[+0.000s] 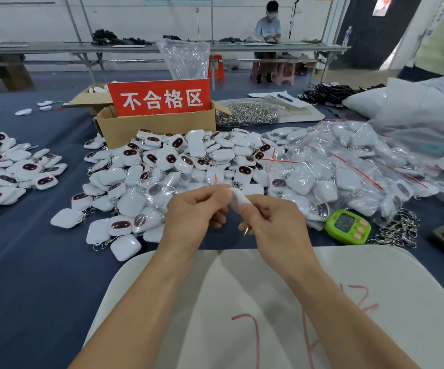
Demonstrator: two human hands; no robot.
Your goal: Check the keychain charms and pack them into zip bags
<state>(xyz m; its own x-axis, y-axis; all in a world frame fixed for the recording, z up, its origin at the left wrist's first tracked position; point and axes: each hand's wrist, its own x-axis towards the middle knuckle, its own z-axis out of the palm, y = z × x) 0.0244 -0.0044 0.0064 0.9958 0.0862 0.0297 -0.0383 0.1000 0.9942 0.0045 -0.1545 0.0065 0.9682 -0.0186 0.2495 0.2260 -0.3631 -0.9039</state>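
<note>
- Nearest the camera lies a pale board (282, 302) with red marks scrawled on it; both forearms reach out over it.
- Above its far edge, the left hand (191, 211) and right hand (274, 222) meet, and both pinch one white keychain charm (238, 199) between their fingertips, lifted off the blue table (29, 275).
- A small metal piece shows under the right hand; what it is cannot be told.
- Just right of the hands sits a green timer (348, 226), with a heap of loose metal clasps (397, 230) beside it.
- Beyond the hands spreads a large pile of charms (183, 161), white with dark faces, some already in clear film.
- To the right lie filled zip bags (348, 161) with red seal strips.
- A smaller charm pile (8, 169) sits at far left.
- Behind the main pile stands a cardboard box (159, 126) carrying a red sign (159, 98).
- Farther back, a seated person (267, 27) works at a long bench.
</note>
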